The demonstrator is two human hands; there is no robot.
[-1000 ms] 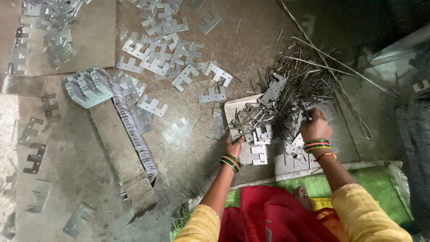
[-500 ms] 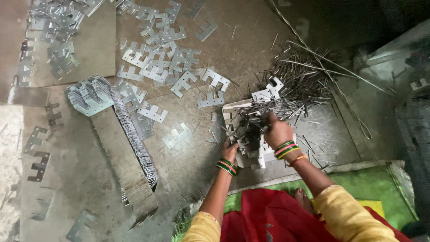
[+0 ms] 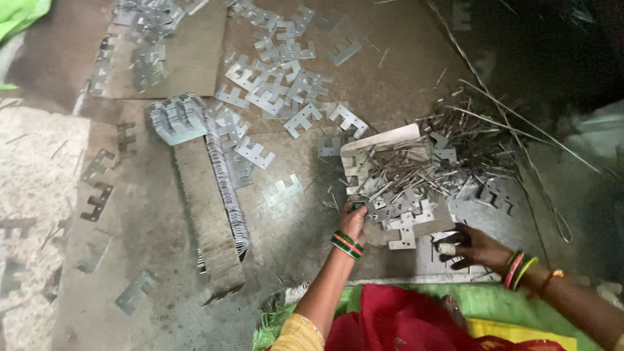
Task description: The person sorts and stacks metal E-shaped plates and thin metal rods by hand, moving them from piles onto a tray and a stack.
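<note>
Left hand (image 3: 353,220) grips the edge of the card tray (image 3: 383,140) heaped with metal pins (image 3: 403,172). Right hand (image 3: 471,247) has dropped off the pile to the floor, fingers apparently pinching a small pale piece (image 3: 446,247).

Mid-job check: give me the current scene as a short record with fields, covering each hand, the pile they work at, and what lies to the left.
left hand: at near edge of the heap of metal rods, fingers among flat metal stampings
right hand: low on the floor beside the pile, fingers curled; contents cannot be told
tray: pale cardboard sheet under the rods
left of pile: long stacked row of stampings, loose E-shaped plates scattered above
wrists: coloured bangles on both
</note>
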